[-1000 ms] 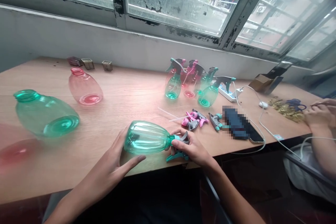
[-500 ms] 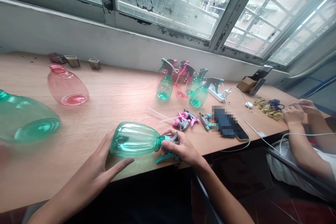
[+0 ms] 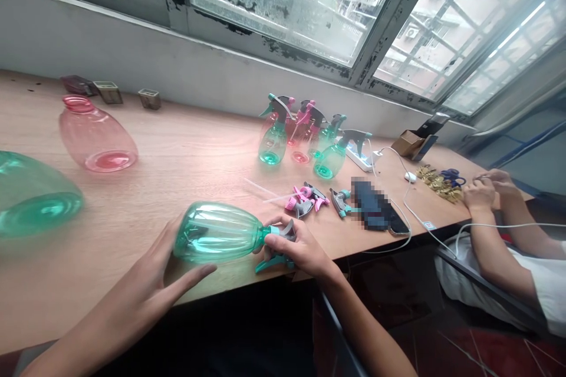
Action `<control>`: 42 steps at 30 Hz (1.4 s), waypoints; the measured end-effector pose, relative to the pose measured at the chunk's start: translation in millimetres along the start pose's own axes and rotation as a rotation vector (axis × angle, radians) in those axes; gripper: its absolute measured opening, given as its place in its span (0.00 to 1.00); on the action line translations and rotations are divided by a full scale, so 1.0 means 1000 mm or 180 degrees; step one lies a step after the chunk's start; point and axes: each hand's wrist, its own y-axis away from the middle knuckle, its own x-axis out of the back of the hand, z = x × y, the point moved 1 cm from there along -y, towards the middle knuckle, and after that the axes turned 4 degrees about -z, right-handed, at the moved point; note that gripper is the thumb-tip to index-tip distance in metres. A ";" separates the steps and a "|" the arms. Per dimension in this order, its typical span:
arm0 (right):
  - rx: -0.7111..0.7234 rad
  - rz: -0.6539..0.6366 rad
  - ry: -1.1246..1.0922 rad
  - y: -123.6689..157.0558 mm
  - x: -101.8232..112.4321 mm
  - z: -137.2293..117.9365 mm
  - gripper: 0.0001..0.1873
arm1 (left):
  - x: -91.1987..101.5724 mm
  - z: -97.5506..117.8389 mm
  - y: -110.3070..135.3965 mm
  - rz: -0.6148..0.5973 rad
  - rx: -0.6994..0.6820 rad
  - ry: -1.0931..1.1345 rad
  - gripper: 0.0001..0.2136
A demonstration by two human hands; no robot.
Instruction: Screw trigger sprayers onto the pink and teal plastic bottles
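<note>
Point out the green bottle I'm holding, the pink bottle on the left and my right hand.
Green bottle [image 3: 219, 232]: head view, body's middle.
Pink bottle [image 3: 98, 136]: head view, body's middle.
Right hand [image 3: 306, 251]: head view, back of hand.

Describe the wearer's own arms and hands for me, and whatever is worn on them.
The left hand and right hand are bare: no gloves, and no ring shows. No sleeve, watch, bracelet or cable shows on either forearm; no marking stands out.
</note>
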 end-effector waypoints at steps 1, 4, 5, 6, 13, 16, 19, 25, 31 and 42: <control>-0.0002 0.0003 0.0000 0.000 0.000 0.000 0.17 | 0.000 0.000 0.000 -0.0022 0.0000 0.0007 0.46; -0.0010 0.0006 -0.0005 0.000 0.001 0.001 0.17 | 0.000 -0.001 -0.001 -0.0055 -0.0002 0.0016 0.46; -0.0012 0.0011 -0.0008 0.000 0.001 0.001 0.17 | -0.001 -0.001 -0.001 -0.0046 -0.0010 0.0010 0.45; -0.0016 0.0011 -0.0011 0.000 0.001 0.001 0.17 | -0.001 -0.001 -0.001 -0.0033 -0.0032 0.0001 0.44; -0.0013 0.0000 -0.0027 0.001 -0.001 -0.002 0.17 | -0.002 -0.006 -0.001 0.0100 -0.0206 -0.0230 0.39; -0.0033 0.0014 -0.0024 0.001 -0.002 -0.003 0.17 | -0.003 -0.011 -0.001 0.0121 -0.0216 -0.0288 0.39; -0.0018 0.0001 0.0016 0.001 -0.002 -0.004 0.16 | -0.003 -0.013 -0.002 0.0211 -0.0278 -0.0341 0.40; 0.0058 -0.0064 -0.0016 0.001 -0.001 -0.003 0.14 | -0.004 -0.011 -0.002 0.0145 -0.0241 -0.0173 0.41; 0.0032 -0.0075 -0.0012 0.000 0.001 -0.001 0.15 | -0.004 -0.012 -0.002 0.0218 -0.0305 -0.0194 0.43; -0.0082 0.0026 0.0083 0.001 0.002 -0.001 0.18 | -0.003 -0.009 0.000 0.0002 -0.0036 -0.0063 0.43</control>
